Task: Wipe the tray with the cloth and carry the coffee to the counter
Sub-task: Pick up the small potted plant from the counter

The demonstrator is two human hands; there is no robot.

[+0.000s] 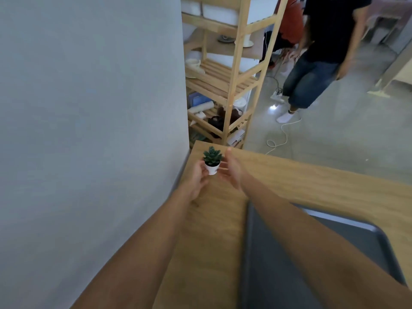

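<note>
A dark grey tray lies on the wooden table at the lower right, partly under my right forearm. A small green succulent in a white pot is at the table's far left corner. My left hand grips the pot from the left. My right hand is beside the pot on its right, fingers spread and close to it; contact is unclear. No cloth or coffee is in view.
A grey wall runs along the table's left side. Behind the table stands a wooden shelf unit with several items. A person in dark clothes stands on the grey floor, near a white cable and a power strip.
</note>
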